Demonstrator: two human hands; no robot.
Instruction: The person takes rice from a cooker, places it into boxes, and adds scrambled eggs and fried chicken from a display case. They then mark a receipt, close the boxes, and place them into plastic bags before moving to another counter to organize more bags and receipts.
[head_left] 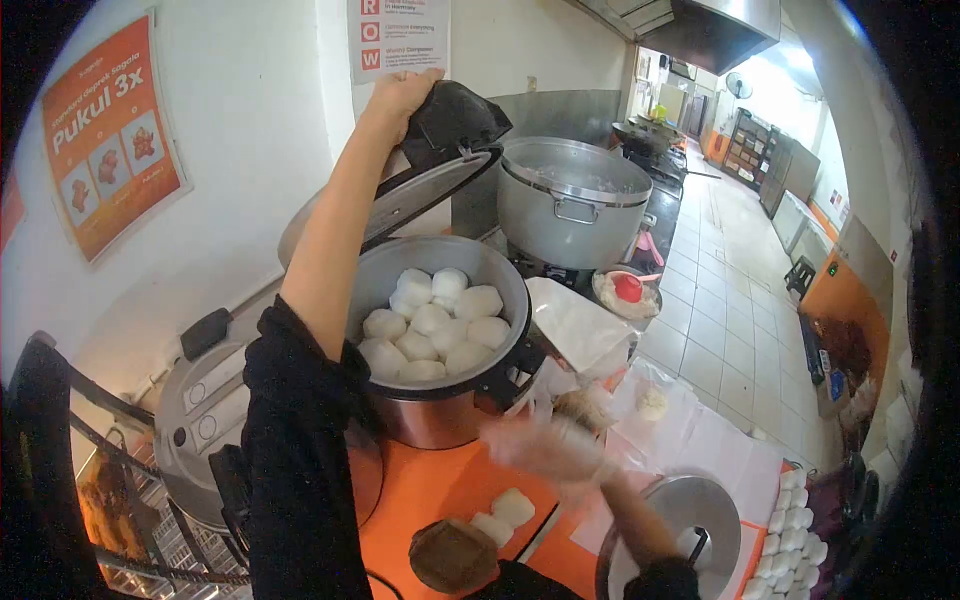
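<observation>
My left hand [402, 100] reaches up and grips the black front piece of the rice cooker's raised lid [425, 200]. Below it stands the uncovered rice cooker [515, 300], filled with several white wrapped, rounded portions [430, 320] that look like rice. Blurred by motion, my right hand [545, 450] appears to wear a clear plastic glove. It is over the orange counter near the cooker's front right, and its fingers are not clear. Two more white portions [513, 507] lie on the counter beside a round brown object [452, 556].
A large steel pot [575, 205] stands behind the cooker. A bowl of rice with a red cup [628, 288] sits to its right. Nearer are a steel bowl [715, 505], white paper sheets [690, 425] and stacked white portions [790, 530]. Another closed cooker [195, 440] stands left.
</observation>
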